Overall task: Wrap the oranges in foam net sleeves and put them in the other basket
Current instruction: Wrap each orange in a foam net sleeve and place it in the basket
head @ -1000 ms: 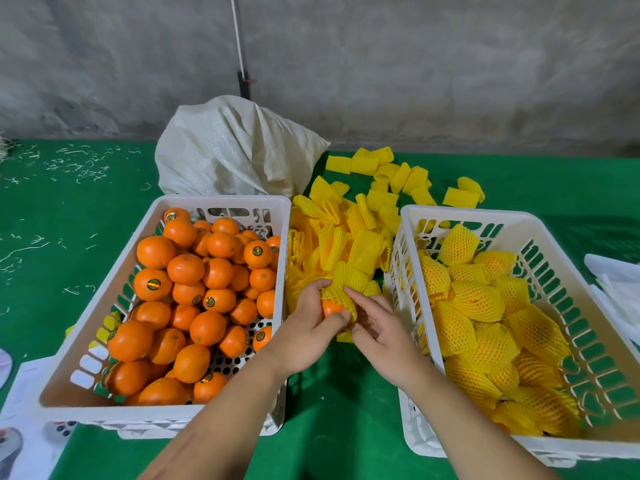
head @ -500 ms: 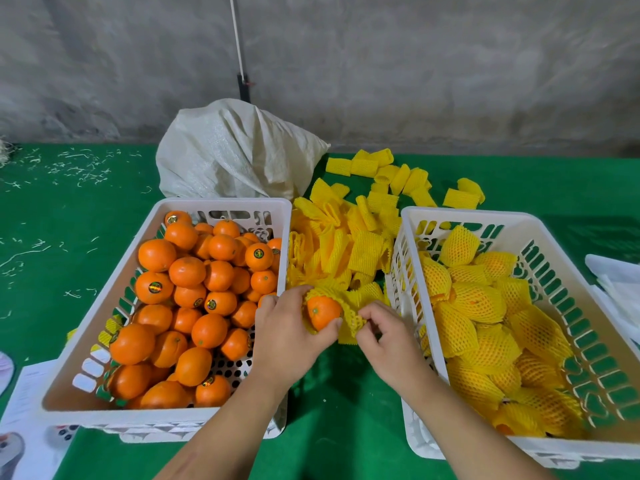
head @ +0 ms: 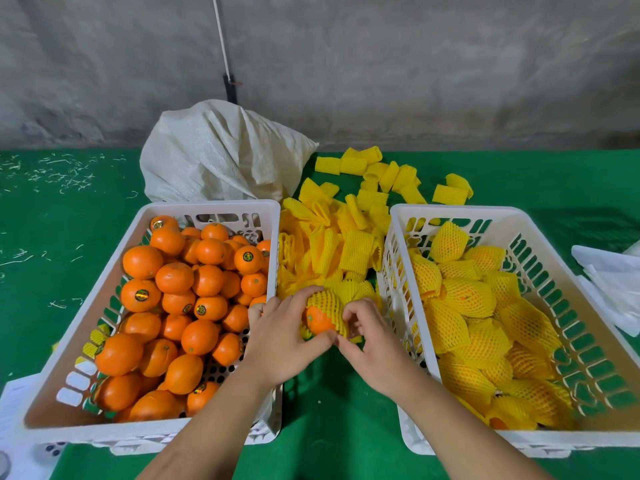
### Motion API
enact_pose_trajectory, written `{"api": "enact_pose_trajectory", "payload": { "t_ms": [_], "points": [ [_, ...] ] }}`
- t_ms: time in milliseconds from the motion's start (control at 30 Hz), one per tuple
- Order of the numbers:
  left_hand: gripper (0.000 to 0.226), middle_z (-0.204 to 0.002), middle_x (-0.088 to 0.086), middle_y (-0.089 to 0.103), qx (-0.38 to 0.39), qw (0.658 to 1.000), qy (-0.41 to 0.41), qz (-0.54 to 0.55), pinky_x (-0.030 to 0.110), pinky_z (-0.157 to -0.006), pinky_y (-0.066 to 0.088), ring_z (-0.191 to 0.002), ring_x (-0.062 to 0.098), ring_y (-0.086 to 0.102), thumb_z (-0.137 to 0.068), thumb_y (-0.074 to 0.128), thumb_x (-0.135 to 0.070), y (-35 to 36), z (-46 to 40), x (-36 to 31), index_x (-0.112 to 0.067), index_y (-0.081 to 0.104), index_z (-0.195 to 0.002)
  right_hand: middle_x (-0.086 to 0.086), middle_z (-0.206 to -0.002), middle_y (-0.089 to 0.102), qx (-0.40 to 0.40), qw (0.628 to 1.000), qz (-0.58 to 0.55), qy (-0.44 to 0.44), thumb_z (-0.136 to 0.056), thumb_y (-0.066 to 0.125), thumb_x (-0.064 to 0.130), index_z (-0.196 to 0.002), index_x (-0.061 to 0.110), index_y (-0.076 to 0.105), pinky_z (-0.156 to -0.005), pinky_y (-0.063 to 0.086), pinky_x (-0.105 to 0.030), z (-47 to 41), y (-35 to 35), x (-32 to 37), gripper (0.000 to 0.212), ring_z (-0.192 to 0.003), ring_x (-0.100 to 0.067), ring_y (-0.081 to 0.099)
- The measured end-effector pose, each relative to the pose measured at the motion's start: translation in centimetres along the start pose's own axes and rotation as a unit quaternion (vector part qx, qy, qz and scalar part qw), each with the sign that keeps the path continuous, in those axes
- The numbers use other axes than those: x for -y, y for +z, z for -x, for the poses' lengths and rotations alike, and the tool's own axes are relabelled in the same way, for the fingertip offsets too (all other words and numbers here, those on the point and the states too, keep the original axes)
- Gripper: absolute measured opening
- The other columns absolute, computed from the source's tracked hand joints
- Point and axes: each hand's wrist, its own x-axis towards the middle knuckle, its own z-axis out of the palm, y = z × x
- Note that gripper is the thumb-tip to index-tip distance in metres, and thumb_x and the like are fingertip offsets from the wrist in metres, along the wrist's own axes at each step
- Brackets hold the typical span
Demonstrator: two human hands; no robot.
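Observation:
Between the two baskets I hold an orange (head: 318, 319) half covered by a yellow foam net sleeve (head: 329, 301). My left hand (head: 282, 336) grips the orange from the left and below. My right hand (head: 370, 337) pinches the sleeve's edge on the right side. The left white basket (head: 114, 268) holds several bare oranges (head: 173, 299). The right white basket (head: 588, 292) holds several wrapped oranges (head: 467, 299). A pile of loose yellow sleeves (head: 332, 244) lies between the baskets, behind my hands.
A white woven sack (head: 221, 154) lies behind the left basket. More sleeves (head: 391, 174) are scattered on the green cloth (head: 52, 220) at the back. White plastic bags (head: 609, 282) lie at the right edge, papers (head: 14, 410) at the lower left. A grey wall stands behind.
The sleeve has been pulled further over the orange, now covering its top and right side. Both hands have shifted slightly toward me with it.

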Motion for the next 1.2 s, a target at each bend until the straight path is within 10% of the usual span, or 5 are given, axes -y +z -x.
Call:
{"api": "enact_pose_trajectory", "payload": {
  "t_ms": [400, 500, 733, 1033, 1200],
  "points": [
    [0.073, -0.081, -0.016, 0.053, -0.06, 0.995, -0.074, -0.005, 0.035, -0.093, 0.024, -0.098, 0.014, 0.056, -0.082, 0.039, -0.084, 0.0, 0.3, -1.1, -0.037, 0.043, -0.138, 0.025, -0.092, 0.048, -0.068, 0.998, -0.001, -0.011, -0.09, 0.063, 0.01, -0.099, 0.024, 0.056, -0.072, 0.038, -0.011, 0.0, -0.1, 1.6, 0.018, -0.082, -0.002, 0.051],
    [0.064, -0.065, -0.013, 0.059, -0.078, 0.982, -0.127, 0.113, 0.036, -0.093, 0.026, -0.087, 0.001, 0.054, -0.08, 0.039, -0.083, -0.1, 0.6, -2.3, -0.038, 0.044, -0.125, 0.024, -0.095, 0.047, -0.146, 0.989, -0.02, -0.021, -0.091, 0.059, 0.022, -0.102, 0.022, 0.056, -0.07, 0.039, -0.009, -0.3, 0.5, 3.1, 0.011, -0.084, -0.005, 0.053],
    [0.064, -0.098, 0.003, 0.073, -0.066, 0.909, -0.126, 0.391, 0.058, -0.077, 0.056, -0.094, 0.036, 0.069, -0.074, 0.071, -0.074, -0.6, 1.5, -3.1, -0.045, 0.04, -0.121, 0.01, -0.118, 0.05, -0.214, 0.975, -0.052, 0.006, -0.099, 0.051, 0.027, -0.133, 0.017, 0.056, -0.09, 0.039, -0.005, -0.8, 1.2, 4.8, 0.035, -0.116, 0.001, 0.051],
    [0.074, -0.131, -0.011, 0.05, -0.094, 0.945, -0.043, 0.309, 0.011, -0.096, 0.043, -0.125, -0.005, 0.05, -0.075, 0.073, -0.076, -0.6, 1.4, -2.2, -0.036, 0.05, -0.134, -0.009, -0.099, 0.065, -0.208, 0.966, 0.083, -0.129, -0.098, 0.054, 0.016, -0.108, 0.0, 0.07, -0.069, 0.051, -0.026, -1.1, -0.8, 6.1, 0.025, -0.085, -0.019, 0.064],
    [0.063, -0.114, -0.004, 0.067, -0.094, 0.908, -0.067, 0.404, 0.055, -0.084, 0.058, -0.1, 0.02, 0.07, -0.075, 0.082, -0.046, -0.1, 1.6, -1.6, -0.039, 0.048, -0.128, 0.0, -0.113, 0.055, -0.156, 0.977, 0.064, -0.131, -0.097, 0.062, 0.023, -0.121, 0.009, 0.06, -0.082, 0.052, -0.027, 0.0, 0.0, 6.3, 0.028, -0.1, -0.014, 0.058]
  ]
}}
